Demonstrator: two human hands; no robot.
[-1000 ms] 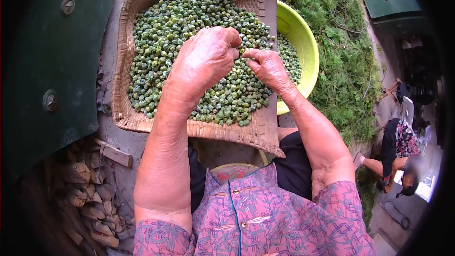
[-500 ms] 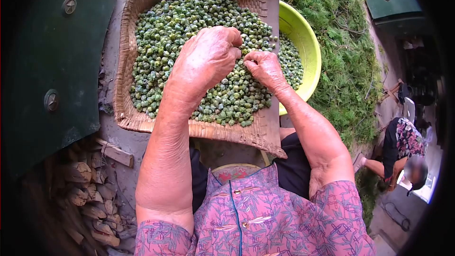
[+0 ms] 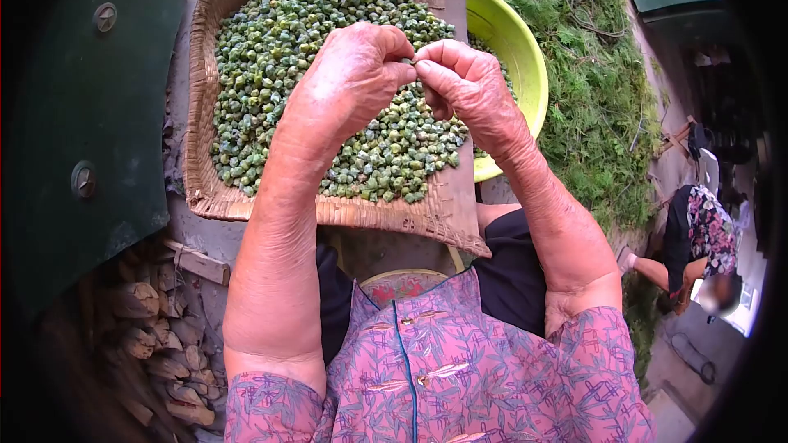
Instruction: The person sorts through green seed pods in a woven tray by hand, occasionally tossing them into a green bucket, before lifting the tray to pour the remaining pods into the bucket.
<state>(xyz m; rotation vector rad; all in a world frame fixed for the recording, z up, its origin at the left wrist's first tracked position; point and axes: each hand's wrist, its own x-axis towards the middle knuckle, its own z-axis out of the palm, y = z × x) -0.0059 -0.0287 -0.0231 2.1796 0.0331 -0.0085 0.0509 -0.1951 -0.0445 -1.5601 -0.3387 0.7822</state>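
Observation:
A woven basket tray [image 3: 353, 212] full of small green cones [image 3: 271, 74] lies in front of me. Above the cones, my left hand [image 3: 361, 70] is closed in a pinch, and its fingertips meet those of my right hand [image 3: 472, 86]. Between the two pinches there seems to be something small and dark, too small to name. A yellow-green basin [image 3: 529, 74] stands under the tray's right edge, partly hidden by my right hand, with more green cones inside.
Cut green branches [image 3: 574, 115] cover the ground right of the basin. A dark green panel [image 3: 98, 115] stands at the left, with split firewood [image 3: 180, 361] below it. Another person [image 3: 706, 234] bends down at the far right.
My right hand has lifted from low over the cones up to my left hand, and their fingertips now meet. The whole view has shifted slightly, with the tray further left and up.

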